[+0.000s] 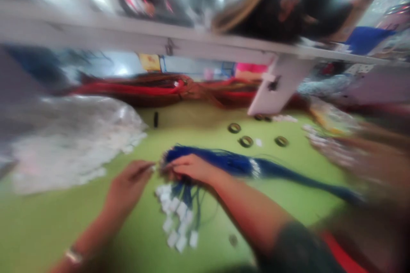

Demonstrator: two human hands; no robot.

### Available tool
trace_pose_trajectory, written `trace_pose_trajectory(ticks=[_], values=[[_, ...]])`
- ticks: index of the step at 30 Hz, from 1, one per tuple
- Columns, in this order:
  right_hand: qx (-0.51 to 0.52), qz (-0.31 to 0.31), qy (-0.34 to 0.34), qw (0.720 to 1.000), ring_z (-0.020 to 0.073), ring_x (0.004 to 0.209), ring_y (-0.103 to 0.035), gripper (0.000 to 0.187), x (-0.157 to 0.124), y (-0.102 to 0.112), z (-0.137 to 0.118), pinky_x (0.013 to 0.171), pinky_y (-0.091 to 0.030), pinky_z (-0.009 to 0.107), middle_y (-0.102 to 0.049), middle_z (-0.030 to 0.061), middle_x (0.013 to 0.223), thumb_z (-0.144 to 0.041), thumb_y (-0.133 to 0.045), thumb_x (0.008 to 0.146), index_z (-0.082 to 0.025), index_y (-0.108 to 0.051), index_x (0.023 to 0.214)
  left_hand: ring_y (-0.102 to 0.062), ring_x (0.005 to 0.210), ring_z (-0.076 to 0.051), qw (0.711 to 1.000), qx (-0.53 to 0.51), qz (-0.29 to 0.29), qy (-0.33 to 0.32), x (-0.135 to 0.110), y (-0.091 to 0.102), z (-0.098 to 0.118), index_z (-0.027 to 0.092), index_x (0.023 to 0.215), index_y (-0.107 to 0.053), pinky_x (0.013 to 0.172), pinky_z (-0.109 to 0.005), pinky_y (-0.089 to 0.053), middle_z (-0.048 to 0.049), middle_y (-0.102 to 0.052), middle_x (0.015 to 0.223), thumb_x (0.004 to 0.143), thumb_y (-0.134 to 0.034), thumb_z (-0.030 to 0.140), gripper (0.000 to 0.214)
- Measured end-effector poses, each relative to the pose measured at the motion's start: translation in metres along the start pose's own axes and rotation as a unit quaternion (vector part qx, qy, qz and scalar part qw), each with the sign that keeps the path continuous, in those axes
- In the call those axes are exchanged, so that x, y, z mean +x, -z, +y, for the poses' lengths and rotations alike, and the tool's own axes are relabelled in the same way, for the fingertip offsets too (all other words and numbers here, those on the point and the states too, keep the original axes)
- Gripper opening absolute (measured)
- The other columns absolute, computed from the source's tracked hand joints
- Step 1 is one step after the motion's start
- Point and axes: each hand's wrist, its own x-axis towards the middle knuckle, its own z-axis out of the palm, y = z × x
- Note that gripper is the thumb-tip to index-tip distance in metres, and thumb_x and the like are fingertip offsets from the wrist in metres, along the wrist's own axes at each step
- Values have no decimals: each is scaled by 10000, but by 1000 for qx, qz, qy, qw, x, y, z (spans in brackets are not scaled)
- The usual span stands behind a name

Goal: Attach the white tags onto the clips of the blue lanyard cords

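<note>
A bundle of dark blue wires (224, 160) lies across the green table, tied with a pale band (255, 168). My right hand (192, 167) rests at its left end, fingers closed on a blue wire; the exact grip is blurred. My left hand (130, 181) pinches a small white connector (154, 167) at its fingertips, just left of the wire ends. Below my right hand, several white connectors (179, 215) hang on blue wires and lie on the table.
A clear bag of white connectors (77, 145) spreads on the left. Rolls of dark tape (246, 141) and a small black piece (156, 119) sit farther back. Red and brown wires (128, 89) lie beneath a shelf (144, 32). Blurred plastic bags (336, 115) are at right.
</note>
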Motion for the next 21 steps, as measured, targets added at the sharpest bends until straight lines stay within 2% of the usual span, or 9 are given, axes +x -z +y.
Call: trace_pose_trajectory(ticks=[3, 7, 12, 18, 21], values=[[-48, 70, -5, 996, 71, 545, -483, 234, 2, -8, 3, 570, -408, 199, -605, -41, 637, -129, -554, 801, -160, -699, 981, -664, 880, -205, 995, -83, -44, 38, -6, -11, 3, 219, 967, -717, 808, -308, -520, -52, -719, 971, 801, -605, 475, 325], [-107, 158, 15, 981, 74, 559, -468, 144, 4, -20, 8, 555, -382, 187, -556, -54, 618, -79, -593, 700, -149, -659, 808, -670, 875, -218, 983, -137, -67, 98, -9, -19, -1, 208, 1009, -713, 799, -328, -526, -62, -730, 969, 774, -639, 501, 383], [-189, 160, 43, 968, 86, 607, -499, 84, 3, -27, 13, 575, -377, 193, -593, -41, 660, -149, -617, 714, -158, -660, 786, -648, 917, -219, 978, -143, -97, 115, -10, -21, 4, 234, 950, -735, 833, -331, -493, -48, -722, 998, 761, -655, 489, 327], [-223, 173, 45, 958, 97, 636, -545, 121, 3, -27, 16, 601, -397, 196, -651, -20, 710, -178, -631, 718, -163, -687, 825, -649, 877, -208, 987, -139, -50, 65, -9, -20, 12, 238, 833, -750, 835, -314, -486, -38, -728, 913, 743, -678, 451, 242], [-204, 173, 45, 963, 99, 637, -546, 106, 4, -25, 14, 610, -403, 201, -654, -13, 707, -178, -619, 729, -153, -690, 804, -652, 867, -215, 983, -137, -50, 111, -8, -20, 12, 232, 840, -751, 832, -327, -483, -42, -733, 905, 719, -701, 441, 247]])
